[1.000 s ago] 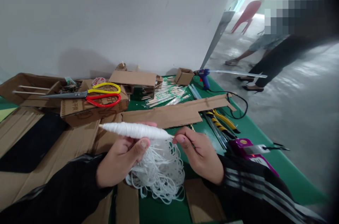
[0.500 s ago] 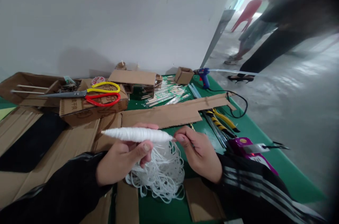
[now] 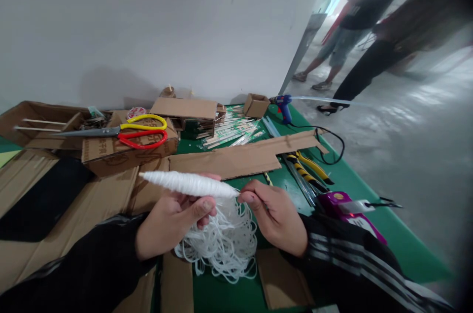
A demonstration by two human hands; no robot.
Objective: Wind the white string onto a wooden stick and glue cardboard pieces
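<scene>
A slim stick wound with white string into a spindle shape [image 3: 188,184] lies across my left hand [image 3: 172,219], whose fingers are wrapped around it from below, thumb in front. Its pale bare tip points left and slightly up. At the right end, my right hand [image 3: 275,214] pinches the stick's other tip between thumb and forefinger; the tip itself is mostly hidden by the fingers. Below both hands a loose heap of white cord [image 3: 225,246] rests on the green tabletop [image 3: 221,298].
Red-and-yellow-handled scissors [image 3: 142,130] lie on a cardboard box [image 3: 129,155]. A cardboard strip [image 3: 229,157] crosses behind my hands. Rightward are yellow-black pliers [image 3: 314,167], a purple device [image 3: 342,204] and a blue glue gun [image 3: 284,106]. Two people [image 3: 364,56] stand beyond the table.
The wound stick has tilted, its left end higher and its right end lower. My right hand has shifted slightly left with the tip. In the background, a person has moved.
</scene>
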